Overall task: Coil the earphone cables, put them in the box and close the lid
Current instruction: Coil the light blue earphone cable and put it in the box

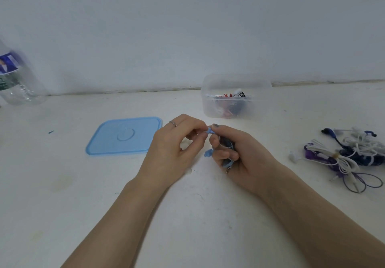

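Observation:
My right hand (239, 155) grips a coiled light-blue earphone cable (228, 145) in its curled fingers. One blue earbud (208, 153) sticks out to the left below the fingers. My left hand (175, 142) pinches the other blue earbud (209, 131) right beside the right thumb. Behind the hands stands the clear plastic box (236, 95), open, with red, white and dark earphones inside. Its light-blue lid (125, 135) lies flat on the table to the left of my left hand.
A tangle of white, purple and dark-blue earphones (350, 155) lies on the white table (62, 184) at the right. A clear plastic bottle (16, 76) stands at the far left by the wall. A small white bit (188, 170) lies under my left wrist.

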A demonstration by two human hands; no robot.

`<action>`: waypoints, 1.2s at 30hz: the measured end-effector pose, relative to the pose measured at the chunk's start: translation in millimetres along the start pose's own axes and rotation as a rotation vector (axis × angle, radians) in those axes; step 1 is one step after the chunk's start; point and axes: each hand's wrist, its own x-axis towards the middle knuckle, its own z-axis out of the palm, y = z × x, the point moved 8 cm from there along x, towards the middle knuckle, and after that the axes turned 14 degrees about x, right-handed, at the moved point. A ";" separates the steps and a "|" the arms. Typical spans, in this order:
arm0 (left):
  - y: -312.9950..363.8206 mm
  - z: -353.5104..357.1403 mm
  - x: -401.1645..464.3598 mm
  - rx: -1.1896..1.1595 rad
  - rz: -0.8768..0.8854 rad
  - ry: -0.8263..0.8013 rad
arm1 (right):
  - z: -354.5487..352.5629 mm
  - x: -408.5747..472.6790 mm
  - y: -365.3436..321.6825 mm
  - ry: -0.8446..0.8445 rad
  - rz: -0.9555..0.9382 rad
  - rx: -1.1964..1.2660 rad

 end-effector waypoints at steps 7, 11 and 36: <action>-6.2 -0.8 -3.0 0.002 -0.138 0.034 | 5.2 1.7 -0.3 -0.035 -0.073 -0.131; -15.9 9.0 -4.6 -0.052 -0.288 -0.069 | 5.2 2.9 -1.8 -0.039 -0.125 -0.182; -26.0 11.5 -7.2 -0.171 -0.437 -0.103 | 6.5 2.2 -5.9 -0.037 -0.192 -0.232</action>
